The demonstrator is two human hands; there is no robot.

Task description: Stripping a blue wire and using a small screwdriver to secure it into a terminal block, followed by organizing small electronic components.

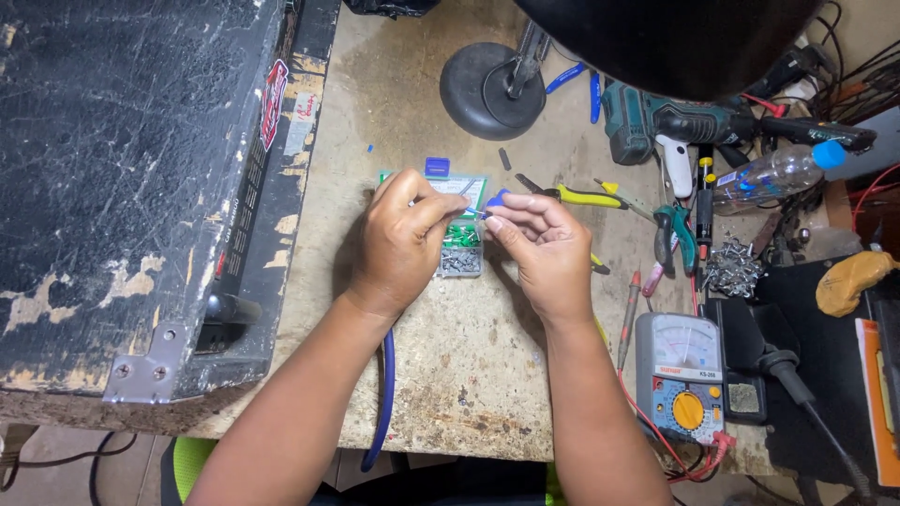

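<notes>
Wire: thin grey wire (466, 188) pinched in the left hand (401, 242), long axis running from upper left down to the right, its free end aimed at the right hand's fingertips.
Connector: small blue plastic connector (497, 198), rounded, pinched at the tips of the right hand (544, 251), just beside the end of the wire; whether they touch cannot be told.
Left hand: thumb and forefinger clamped on the wire, other fingers curled in.
Right hand: thumb and forefinger closed on the connector, remaining fingers bent loosely.
Place: both hands hover over the middle of the workbench (469, 365), nearer its far edge than its near one.
Box: clear plastic parts box (461, 251) on the surface right below the hands, with green pieces in one compartment and silvery metal ones in the next.
Cable: smooth blue cable (385, 394) passing under the left wrist and hanging over the near edge.
Case: big black case (131, 178) at the left edge, scuffed, paint flaking, with a metal corner bracket.
Pliers: yellow-handled pliers (581, 196) lying flat right of the hands, long axis across the surface.
Meter: grey meter (680, 375) with a yellow dial near the right part of the near edge, red leads beside it.
Surface: worn, stained, pale and rough.
</notes>
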